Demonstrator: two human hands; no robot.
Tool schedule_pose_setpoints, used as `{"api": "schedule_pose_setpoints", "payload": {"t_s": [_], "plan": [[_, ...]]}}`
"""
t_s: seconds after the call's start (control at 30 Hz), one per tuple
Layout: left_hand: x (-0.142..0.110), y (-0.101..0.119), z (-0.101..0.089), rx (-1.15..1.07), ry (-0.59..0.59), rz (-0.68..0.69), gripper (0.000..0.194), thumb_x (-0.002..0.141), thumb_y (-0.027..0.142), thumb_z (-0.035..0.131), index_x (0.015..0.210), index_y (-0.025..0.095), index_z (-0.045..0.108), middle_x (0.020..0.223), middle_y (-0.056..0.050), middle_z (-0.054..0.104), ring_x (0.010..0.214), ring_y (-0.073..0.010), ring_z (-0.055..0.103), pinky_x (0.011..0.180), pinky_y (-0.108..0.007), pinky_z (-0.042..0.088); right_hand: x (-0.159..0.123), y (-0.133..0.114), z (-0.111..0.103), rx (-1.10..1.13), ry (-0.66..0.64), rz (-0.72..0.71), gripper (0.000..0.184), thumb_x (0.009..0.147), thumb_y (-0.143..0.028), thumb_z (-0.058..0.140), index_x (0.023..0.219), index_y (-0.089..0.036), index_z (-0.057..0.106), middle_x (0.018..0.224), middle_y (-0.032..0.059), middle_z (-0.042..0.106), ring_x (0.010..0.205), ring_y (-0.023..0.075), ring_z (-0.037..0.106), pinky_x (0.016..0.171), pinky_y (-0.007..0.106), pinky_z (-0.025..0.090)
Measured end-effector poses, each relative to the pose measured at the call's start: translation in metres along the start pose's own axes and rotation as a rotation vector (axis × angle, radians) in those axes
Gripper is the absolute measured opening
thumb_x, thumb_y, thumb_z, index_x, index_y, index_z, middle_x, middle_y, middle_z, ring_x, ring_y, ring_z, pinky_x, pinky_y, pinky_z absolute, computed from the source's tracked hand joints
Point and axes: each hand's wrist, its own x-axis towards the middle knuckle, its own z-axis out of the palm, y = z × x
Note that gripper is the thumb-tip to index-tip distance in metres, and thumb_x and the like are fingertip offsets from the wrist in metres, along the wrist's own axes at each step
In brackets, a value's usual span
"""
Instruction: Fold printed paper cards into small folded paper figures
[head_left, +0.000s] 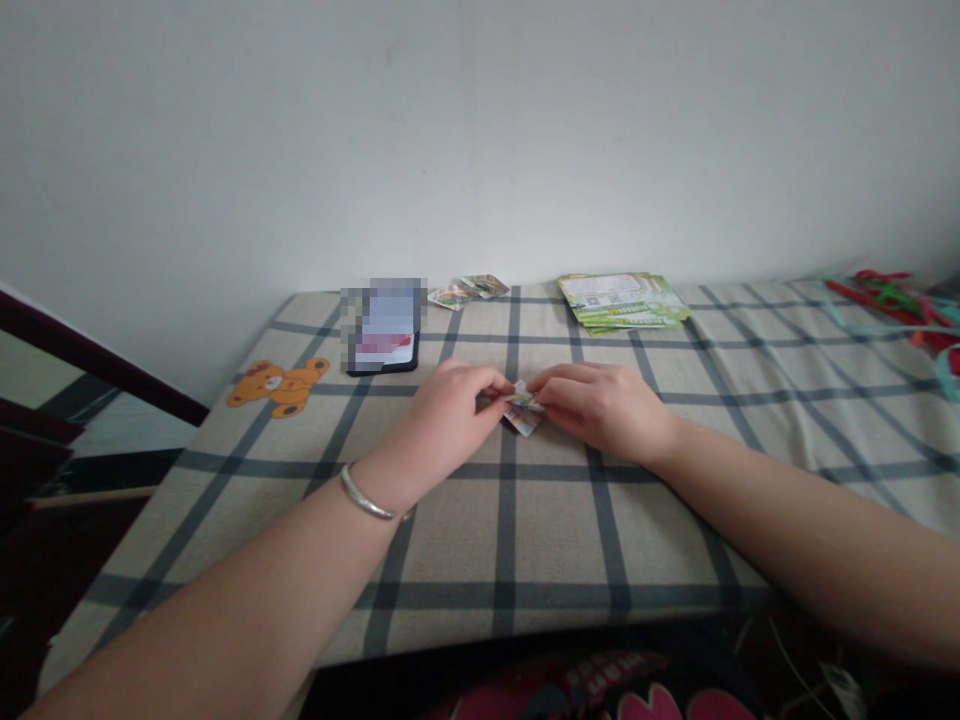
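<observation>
A small piece of printed paper, folded with a lower corner pointing toward me, lies between my hands near the middle of the table. My left hand, with a silver bangle on its wrist, pinches the paper's left side between thumb and fingers. From the other side my right hand grips the right edge, its fingers bent over it. The fingertips hide part of the paper. Farther back lie several small folded paper pieces in a similar print.
A green-and-white stack of printed sheets lies by the wall. Left of the folded pieces is a phone, partly blurred. A bear cutout is near the left edge. Tangled coloured strips lie far right on the checked tablecloth.
</observation>
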Motion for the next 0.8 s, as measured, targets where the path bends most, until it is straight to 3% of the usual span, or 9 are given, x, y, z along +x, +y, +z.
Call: {"api": "schedule_pose_setpoints", "payload": {"t_s": [0.17,0.37,0.8], "plan": [[0.0,0.001,-0.006,0.118,-0.037,0.101,0.009,0.085,0.02,0.062,0.089,0.021,0.071,0.086,-0.002,0.072,0.087,-0.0217,0.059,0.078,-0.036,0.048,-0.001,0.003,-0.004,-0.055,-0.009,-0.106,0.024,0.097,-0.024,0.044,0.093,-0.017,0.066,0.109,0.006,0.07,0.085,0.0154,0.067,0.067,0.026,0.047],[0.001,0.005,-0.017,0.256,-0.105,0.207,0.013,0.087,0.02,0.061,0.089,0.021,0.073,0.088,-0.002,0.073,0.091,-0.0221,0.059,0.081,-0.036,0.048,0.0,-0.001,-0.013,-0.211,-0.113,-0.258,0.026,0.097,-0.018,0.041,0.104,-0.017,0.066,0.119,0.0065,0.068,0.084,0.017,0.067,0.068,0.029,0.05],[0.002,0.001,-0.018,0.333,-0.142,0.207,0.013,0.087,0.022,0.063,0.092,0.025,0.074,0.091,0.0,0.072,0.093,-0.0216,0.059,0.082,-0.037,0.045,0.002,-0.007,-0.016,-0.108,-0.18,-0.27,0.027,0.097,-0.018,0.042,0.099,-0.018,0.068,0.099,0.007,0.071,0.087,0.0156,0.064,0.072,0.028,0.05]]}}
